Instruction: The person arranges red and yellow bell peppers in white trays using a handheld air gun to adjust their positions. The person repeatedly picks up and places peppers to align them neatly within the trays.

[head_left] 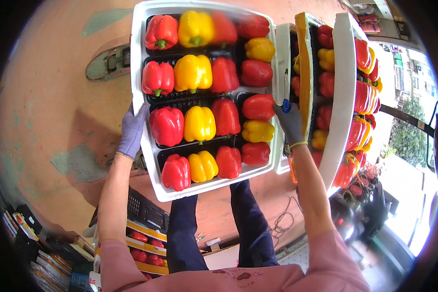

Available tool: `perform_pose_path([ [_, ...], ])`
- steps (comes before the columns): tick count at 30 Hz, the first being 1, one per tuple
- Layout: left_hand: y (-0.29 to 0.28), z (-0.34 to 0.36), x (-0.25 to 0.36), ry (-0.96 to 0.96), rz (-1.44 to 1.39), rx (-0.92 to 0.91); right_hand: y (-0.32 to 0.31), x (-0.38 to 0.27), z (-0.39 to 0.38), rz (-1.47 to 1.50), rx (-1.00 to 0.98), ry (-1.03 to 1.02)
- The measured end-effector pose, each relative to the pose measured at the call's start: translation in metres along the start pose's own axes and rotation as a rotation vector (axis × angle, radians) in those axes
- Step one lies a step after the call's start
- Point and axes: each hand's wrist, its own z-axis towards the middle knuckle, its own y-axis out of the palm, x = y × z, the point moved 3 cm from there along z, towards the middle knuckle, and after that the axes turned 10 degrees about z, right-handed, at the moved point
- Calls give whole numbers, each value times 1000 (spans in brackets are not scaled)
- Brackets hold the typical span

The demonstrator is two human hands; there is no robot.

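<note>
Raised before me is a white foam box, tipped so that its contents face me. Rows of red bell peppers and yellow bell peppers sit in it in black plastic trays. My left hand, in a lavender glove, grips the box's left side wall. On the opposite side wall is my right hand, in a grey glove, closed round the edge. A small blue object shows at its fingers; its kind is unclear. The fingers behind the walls are partly hidden.
At the right stand more white foam boxes with red and yellow peppers. Stacked crates with peppers are low at the left, beside a black plastic crate. A cable lies on the worn reddish floor.
</note>
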Motion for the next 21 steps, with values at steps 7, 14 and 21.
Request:
perform_pose_path([
  [7, -34, -14, 13, 28, 117, -14, 7, 17, 21, 153, -203, 102],
  [14, -52, -8, -41, -145, -12, -16, 27, 39, 33, 619, -323, 295],
  [21, -49, -16, -46, -194, 14, -31, 45, 41, 22, 696, -344, 406],
])
